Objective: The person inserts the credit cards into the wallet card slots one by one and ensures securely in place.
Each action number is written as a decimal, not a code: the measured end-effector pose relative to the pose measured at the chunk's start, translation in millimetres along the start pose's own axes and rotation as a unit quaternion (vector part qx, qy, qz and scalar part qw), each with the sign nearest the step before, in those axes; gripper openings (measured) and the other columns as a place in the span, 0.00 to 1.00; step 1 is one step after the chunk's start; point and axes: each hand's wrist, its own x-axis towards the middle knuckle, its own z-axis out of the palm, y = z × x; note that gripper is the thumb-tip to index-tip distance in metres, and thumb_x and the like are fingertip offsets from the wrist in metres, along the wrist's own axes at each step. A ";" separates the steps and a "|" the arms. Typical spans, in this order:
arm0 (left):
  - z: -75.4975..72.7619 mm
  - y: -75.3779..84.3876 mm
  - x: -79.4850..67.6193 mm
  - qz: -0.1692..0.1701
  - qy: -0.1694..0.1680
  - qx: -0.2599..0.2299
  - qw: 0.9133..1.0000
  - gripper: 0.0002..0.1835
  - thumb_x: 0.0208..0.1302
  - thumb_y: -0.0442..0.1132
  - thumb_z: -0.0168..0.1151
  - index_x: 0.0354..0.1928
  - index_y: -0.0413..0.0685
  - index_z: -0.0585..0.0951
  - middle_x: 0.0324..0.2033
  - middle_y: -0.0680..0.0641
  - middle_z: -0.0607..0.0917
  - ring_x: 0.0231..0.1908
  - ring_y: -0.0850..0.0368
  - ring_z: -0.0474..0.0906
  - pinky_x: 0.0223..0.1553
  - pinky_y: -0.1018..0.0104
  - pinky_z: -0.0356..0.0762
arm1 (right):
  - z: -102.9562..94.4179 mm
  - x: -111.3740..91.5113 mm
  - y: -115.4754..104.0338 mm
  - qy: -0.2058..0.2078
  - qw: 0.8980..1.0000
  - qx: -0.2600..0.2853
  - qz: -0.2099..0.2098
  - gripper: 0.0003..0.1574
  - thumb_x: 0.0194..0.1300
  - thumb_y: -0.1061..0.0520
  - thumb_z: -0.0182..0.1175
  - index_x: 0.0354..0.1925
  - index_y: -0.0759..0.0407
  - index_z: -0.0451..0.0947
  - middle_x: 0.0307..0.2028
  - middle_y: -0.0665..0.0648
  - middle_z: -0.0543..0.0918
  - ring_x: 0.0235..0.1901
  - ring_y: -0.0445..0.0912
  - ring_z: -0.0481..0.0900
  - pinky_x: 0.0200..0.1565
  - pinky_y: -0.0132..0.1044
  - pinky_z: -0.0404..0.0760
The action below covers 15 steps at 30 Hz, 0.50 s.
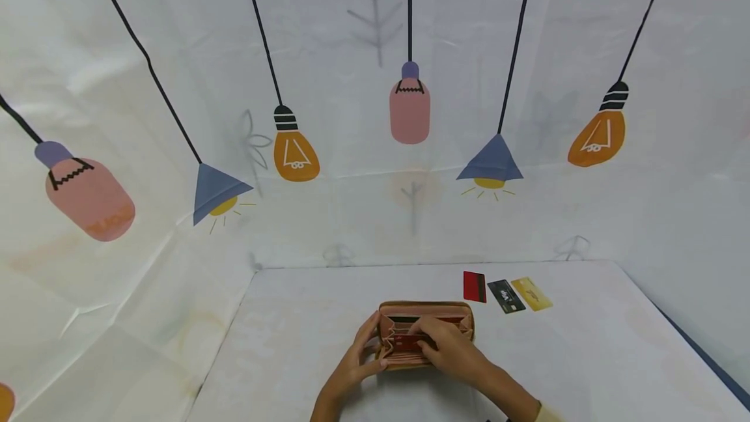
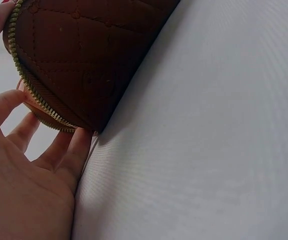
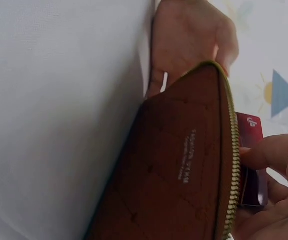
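Observation:
A brown quilted zip wallet (image 1: 423,309) stands unzipped on the white table, its pleated pockets facing up. My left hand (image 1: 353,362) grips the wallet's left end, thumb at the near side and fingers at the far side. In the left wrist view, fingertips touch the gold zipper (image 2: 43,104). My right hand (image 1: 456,351) reaches into the wallet and pinches a dark red card (image 3: 250,131) that sticks up past the zipper in the right wrist view. The card's lower part is hidden inside the wallet.
Behind the wallet to the right lie a red card (image 1: 471,286), a black card (image 1: 506,296) and a yellow card (image 1: 532,294), side by side. A white sheet (image 1: 363,213) printed with hanging lamps rises behind the table (image 1: 293,331).

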 end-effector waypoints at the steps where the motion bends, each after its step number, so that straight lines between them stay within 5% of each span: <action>1: -0.1 -0.5 0.4 0.004 -0.001 0.000 1.000 0.46 0.69 0.34 0.60 0.81 0.53 0.45 0.79 0.39 0.43 0.71 0.38 0.56 0.67 0.62 0.66 | 0.7 0.3 -0.3 -0.005 1.000 -0.001 -0.002 0.14 0.64 0.67 0.65 0.45 0.51 0.80 0.43 0.45 0.85 0.47 0.37 0.82 0.46 0.36 0.84; 8: -0.9 -5.0 1.7 0.041 -0.008 0.006 0.999 0.45 0.69 0.33 0.59 0.80 0.46 0.45 0.78 0.33 0.43 0.71 0.47 0.59 0.67 0.62 0.67 | 5.7 1.7 -1.4 -0.020 0.999 -0.008 -0.027 0.14 0.63 0.69 0.63 0.44 0.53 0.81 0.41 0.48 0.85 0.44 0.38 0.82 0.45 0.36 0.83; 15: -1.1 -5.0 1.2 0.035 -0.008 -0.003 0.999 0.45 0.69 0.33 0.59 0.80 0.48 0.45 0.78 0.35 0.43 0.71 0.48 0.58 0.66 0.63 0.67 | 11.2 1.9 -1.2 -0.025 0.998 0.000 -0.055 0.13 0.64 0.69 0.63 0.44 0.54 0.81 0.41 0.49 0.85 0.44 0.40 0.83 0.45 0.34 0.83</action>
